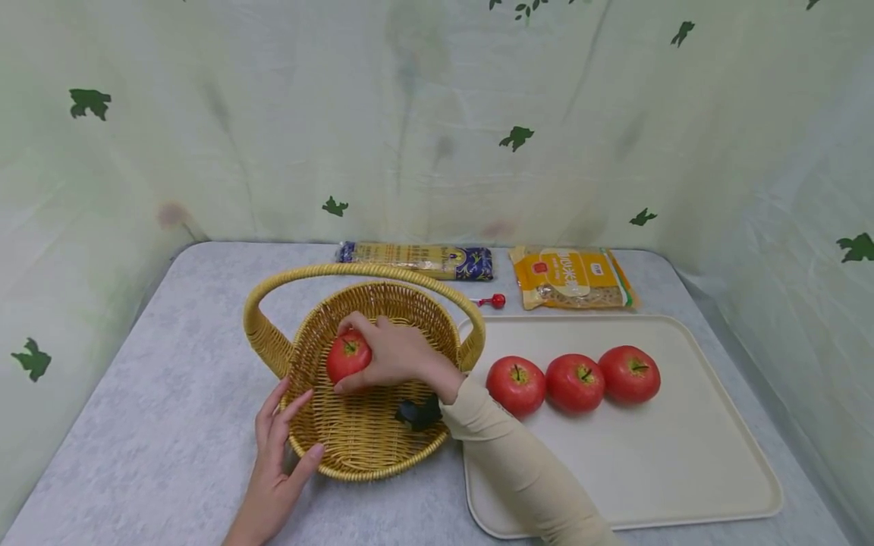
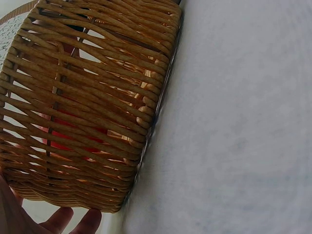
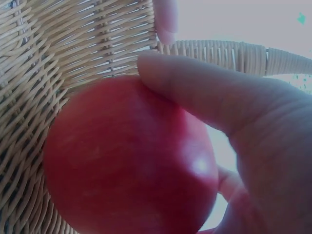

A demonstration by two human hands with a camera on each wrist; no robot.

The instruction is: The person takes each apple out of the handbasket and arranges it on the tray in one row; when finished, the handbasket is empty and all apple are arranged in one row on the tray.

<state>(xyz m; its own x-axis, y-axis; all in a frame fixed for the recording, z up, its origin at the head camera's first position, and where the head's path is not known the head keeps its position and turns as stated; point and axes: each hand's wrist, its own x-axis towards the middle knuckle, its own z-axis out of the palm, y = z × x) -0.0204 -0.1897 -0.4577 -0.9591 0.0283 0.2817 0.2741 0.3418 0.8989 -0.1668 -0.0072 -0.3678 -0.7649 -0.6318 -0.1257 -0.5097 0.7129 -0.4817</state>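
Note:
A golden wicker basket (image 1: 369, 475) with a tall arched handle stands on the table. Inside it, toward the left wall, my right hand (image 1: 397, 355) holds a red apple (image 1: 347, 358) between thumb and fingers. Close up in the right wrist view, the apple (image 3: 122, 156) fills much of the picture, with woven wall behind it. My left hand (image 1: 276, 470) rests against the basket's near left side, its fingers fairly straight and spread at the rim. The left wrist view shows fingertips (image 2: 87, 222) at the woven side, and red shows through the gaps.
Right of the basket lies a cream tray (image 1: 655, 462) bearing three red apples (image 1: 576, 383) in a row. Behind are a blue-and-yellow noodle packet (image 1: 423, 260), an orange food bag (image 1: 572, 277) and a red lollipop (image 1: 498, 301). A dark object (image 1: 418, 413) shows below the right wrist.

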